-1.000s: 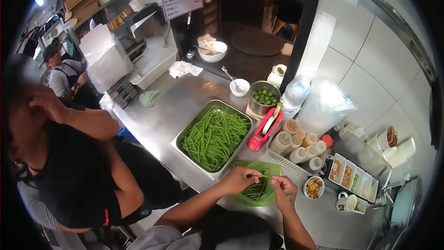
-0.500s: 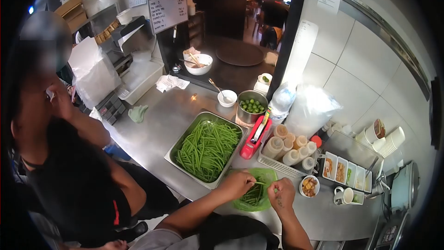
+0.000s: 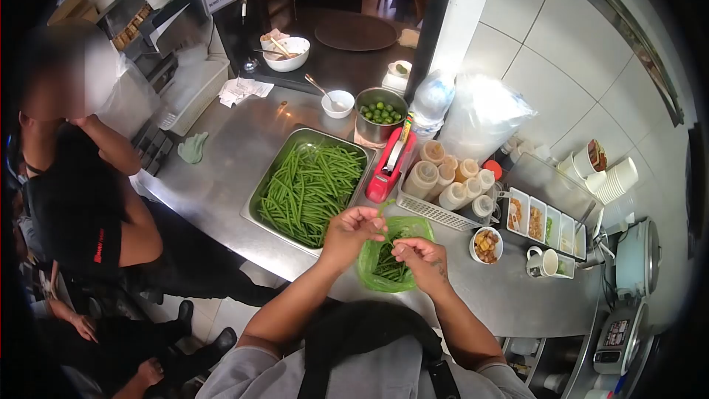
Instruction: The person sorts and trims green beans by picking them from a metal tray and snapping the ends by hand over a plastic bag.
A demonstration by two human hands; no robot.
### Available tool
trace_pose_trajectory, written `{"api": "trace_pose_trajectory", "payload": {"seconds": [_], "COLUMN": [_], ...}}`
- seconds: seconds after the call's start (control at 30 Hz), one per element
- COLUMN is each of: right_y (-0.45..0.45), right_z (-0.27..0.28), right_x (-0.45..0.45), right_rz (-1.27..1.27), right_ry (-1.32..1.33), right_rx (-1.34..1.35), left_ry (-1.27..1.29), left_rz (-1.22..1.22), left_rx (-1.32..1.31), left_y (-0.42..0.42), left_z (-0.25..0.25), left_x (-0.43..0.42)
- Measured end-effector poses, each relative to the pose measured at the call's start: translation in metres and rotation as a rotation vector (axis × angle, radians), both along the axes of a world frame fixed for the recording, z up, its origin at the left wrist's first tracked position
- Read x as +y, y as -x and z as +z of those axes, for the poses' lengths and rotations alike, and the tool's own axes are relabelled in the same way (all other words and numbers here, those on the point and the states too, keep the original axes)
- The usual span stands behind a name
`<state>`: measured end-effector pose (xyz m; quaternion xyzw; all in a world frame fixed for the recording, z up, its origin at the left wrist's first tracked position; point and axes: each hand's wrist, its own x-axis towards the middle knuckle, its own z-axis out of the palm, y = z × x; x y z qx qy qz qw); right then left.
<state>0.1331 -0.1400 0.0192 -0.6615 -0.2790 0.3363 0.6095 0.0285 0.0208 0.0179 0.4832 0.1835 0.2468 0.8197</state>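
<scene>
A green plastic bag (image 3: 367, 275) stands open on the steel counter, with dark green bean pieces (image 3: 390, 260) inside. My left hand (image 3: 351, 236) is above the bag's left side, its fingers pinched on a thin green bean (image 3: 385, 209) that shows only in part. Over the right side of the bag is my right hand (image 3: 422, 260), thumb and fingers pressed together; whatever they may hold is too small to make out. Left of the bag, a deep metal pan (image 3: 253, 216) holds many long green beans (image 3: 310, 188).
Behind the bag are a red tape dispenser (image 3: 385, 170), a pot of green limes (image 3: 381, 112) and a basket (image 3: 436, 209) of squeeze bottles. A bowl of browned chunks (image 3: 487, 245) and a mug (image 3: 543, 261) sit right. At left stands another person (image 3: 70, 199); someone else's hands show lower left.
My hands have drawn apart from the bean between them, the left one rising slightly. The view has shifted, and more of the floor and a second person's legs show at lower left.
</scene>
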Motion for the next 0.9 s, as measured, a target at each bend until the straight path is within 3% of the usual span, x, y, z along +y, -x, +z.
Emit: {"api": "trace_pose_trajectory", "payload": {"seconds": [0.07,0.17,0.37,0.53,0.6,0.63,0.73,0.77,0.83,0.9], "right_y": [0.003,0.008,0.012,0.011,0.008,0.010,0.015,0.013,0.007,0.000], "right_z": [-0.002,-0.003,-0.001,-0.008,-0.015,-0.019,-0.029,-0.030,-0.030,-0.030], "right_x": [0.000,0.002,0.001,0.005,0.008,0.009,0.017,0.020,0.029,0.035], "right_rz": [0.002,-0.057,-0.107,-0.015,-0.005,-0.003,-0.159,-0.159,-0.256,-0.291], "right_ry": [-0.005,0.037,0.053,0.016,-0.033,-0.024,0.039,0.048,-0.010,-0.057], "right_rx": [-0.011,-0.216,-0.580,-0.622,-0.914,-0.910,-0.437,-0.437,0.196,0.265], "left_ry": [-0.008,-0.065,0.054,0.142,0.196,0.205,0.198,0.207,0.220,0.216], "left_rz": [0.000,-0.008,-0.046,-0.048,-0.051,-0.053,0.105,0.104,0.217,0.265], "left_rx": [-0.007,-0.043,-0.072,-0.031,0.010,0.013,-0.118,-0.117,-0.147,-0.114], "left_y": [-0.002,-0.003,0.002,0.008,0.012,0.013,0.013,0.011,0.008,0.006], "left_z": [-0.007,-0.014,-0.025,-0.029,-0.034,-0.037,-0.041,-0.044,-0.046,-0.043], "left_x": [-0.005,-0.012,-0.021,-0.018,-0.019,-0.021,-0.030,-0.032,-0.032,-0.026]}}
